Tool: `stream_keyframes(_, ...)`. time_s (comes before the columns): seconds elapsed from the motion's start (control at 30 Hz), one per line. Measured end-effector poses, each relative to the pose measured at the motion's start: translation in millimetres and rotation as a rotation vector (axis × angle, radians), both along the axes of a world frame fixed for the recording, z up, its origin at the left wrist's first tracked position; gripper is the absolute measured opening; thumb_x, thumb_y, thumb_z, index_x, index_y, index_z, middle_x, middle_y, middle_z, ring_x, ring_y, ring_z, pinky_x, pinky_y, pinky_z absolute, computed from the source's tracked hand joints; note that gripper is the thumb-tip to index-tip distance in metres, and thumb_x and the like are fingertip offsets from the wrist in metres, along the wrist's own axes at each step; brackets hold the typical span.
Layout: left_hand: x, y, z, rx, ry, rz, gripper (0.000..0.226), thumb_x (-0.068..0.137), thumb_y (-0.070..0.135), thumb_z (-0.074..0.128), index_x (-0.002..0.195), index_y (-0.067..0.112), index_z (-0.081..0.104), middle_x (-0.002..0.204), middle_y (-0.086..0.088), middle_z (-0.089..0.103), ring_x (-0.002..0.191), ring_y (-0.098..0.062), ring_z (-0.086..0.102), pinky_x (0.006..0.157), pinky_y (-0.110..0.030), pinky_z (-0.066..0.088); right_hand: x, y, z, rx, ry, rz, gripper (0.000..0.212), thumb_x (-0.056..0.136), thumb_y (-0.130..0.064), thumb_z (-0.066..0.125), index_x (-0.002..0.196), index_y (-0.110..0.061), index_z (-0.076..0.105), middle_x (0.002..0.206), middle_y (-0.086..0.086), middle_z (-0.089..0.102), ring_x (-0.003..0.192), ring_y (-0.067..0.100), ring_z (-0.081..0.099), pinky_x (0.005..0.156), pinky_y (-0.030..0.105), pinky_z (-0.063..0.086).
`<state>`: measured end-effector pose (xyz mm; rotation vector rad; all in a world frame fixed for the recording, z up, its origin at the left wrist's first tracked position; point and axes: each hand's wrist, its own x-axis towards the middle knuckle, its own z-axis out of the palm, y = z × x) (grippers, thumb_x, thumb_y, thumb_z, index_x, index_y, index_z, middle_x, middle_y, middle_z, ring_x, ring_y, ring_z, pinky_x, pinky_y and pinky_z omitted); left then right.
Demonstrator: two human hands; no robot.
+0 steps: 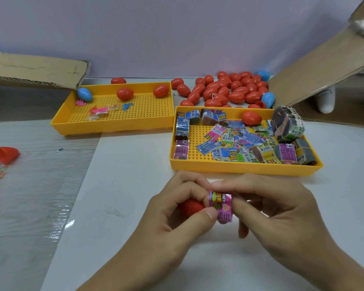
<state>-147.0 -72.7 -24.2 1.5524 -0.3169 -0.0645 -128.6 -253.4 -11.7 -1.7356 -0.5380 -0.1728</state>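
Low in the middle of the head view, my left hand [177,208] curls round a red plastic egg piece [191,207]; its thumb and fingers also pinch a folded pink printed leaflet [221,205]. My right hand [269,208] pinches the same leaflet from the right side. The leaflet sits at the egg piece's open end; how far in it goes is hidden by my fingers. Both hands hover just above the white table.
A yellow tray [240,166] of printed leaflets, bundles and one red egg [251,118] lies right behind my hands. A second yellow tray [114,124] at back left holds eggs and small toys. Several red and blue eggs [225,91] lie behind. Cardboard flaps [324,70] stand on both sides. Red egg halves [4,154] at far left.
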Motion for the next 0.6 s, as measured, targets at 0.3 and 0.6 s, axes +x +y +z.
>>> stream_keyframes(0.3,0.7,-1.1,-1.5,-0.074,-0.021,0.120,0.032,0.081,0.027,0.067,0.112,0.032,0.066,0.098,0.002,0.065,0.078,-0.014,0.063,0.067,-0.023,0.052,2.7,-3.8,1.5,-0.030,-0.050,-0.063,0.030,0.083,-0.001,0.066,0.097,-0.024,0.078,0.081,-0.007,0.072,0.062,0.014,0.071,0.039,0.022,0.049)
stream_keyframes(0.6,0.4,-2.0,0.2,-0.052,-0.096,0.102,0.036,0.080,0.016,0.071,0.116,0.013,0.070,0.108,-0.001,0.064,0.100,-0.022,0.065,0.078,-0.019,0.051,3.1,-4.5,4.1,-0.127,-0.106,-0.066,0.020,0.086,-0.018,0.065,0.100,-0.025,0.076,0.082,-0.011,0.073,0.062,0.010,0.070,0.043,0.021,0.048)
